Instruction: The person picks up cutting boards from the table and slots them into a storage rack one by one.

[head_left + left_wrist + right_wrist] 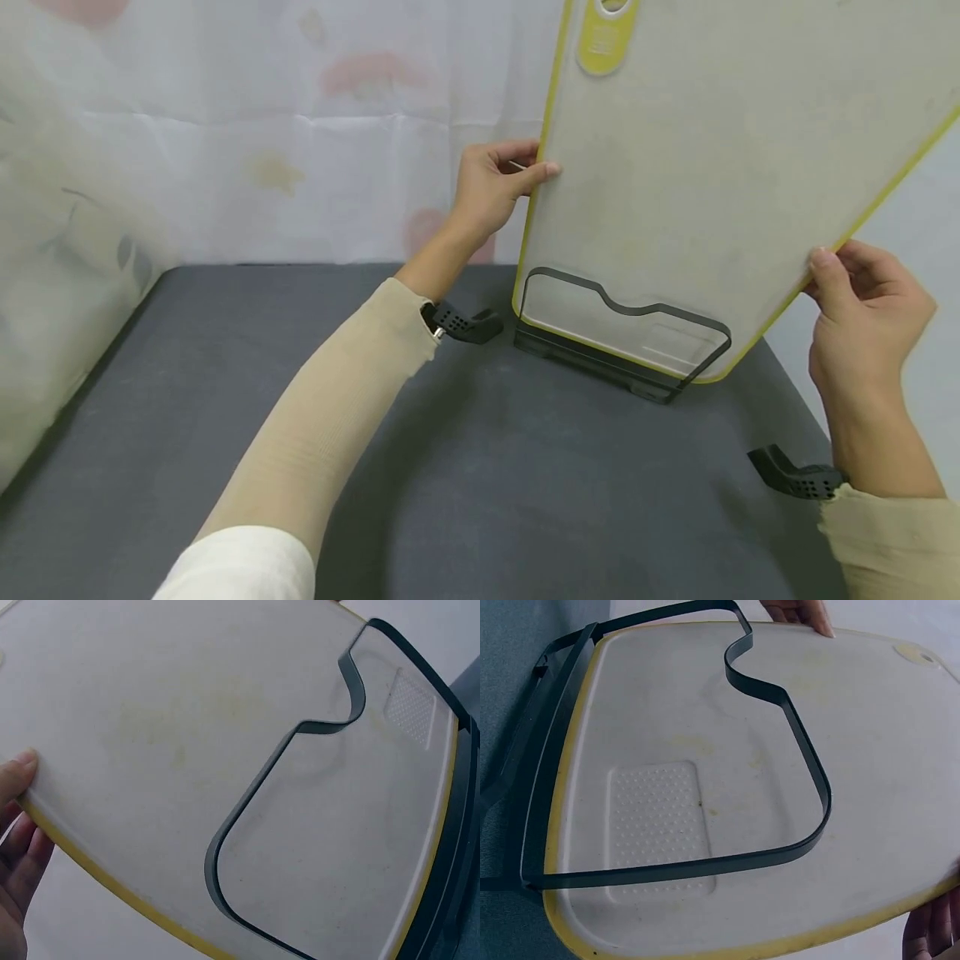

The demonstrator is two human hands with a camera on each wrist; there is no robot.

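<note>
On the near side of the dark grey table (480, 483), two beige sleeves reach forward, each with a black wrist mount. Right hand (862, 321): thumb over the front face, fingers curled behind, pinching the yellow-trimmed right edge of the cutting board (697, 183). Left hand (491, 190), farther back: thumb on the front, fingers wrapped behind the board's left edge, gripping it. Board is white with a yellow rim, tilted, top leaning to the right; yellow handle hole at the upper end. Its lower end sits in the black rack (622, 358), behind the rack's wire front loop. Rack stands on the table toward the far edge. Dimpled patch visible near the board's bottom corner. Beyond: pale cloth backdrop (300, 125) with faded floral print.
</note>
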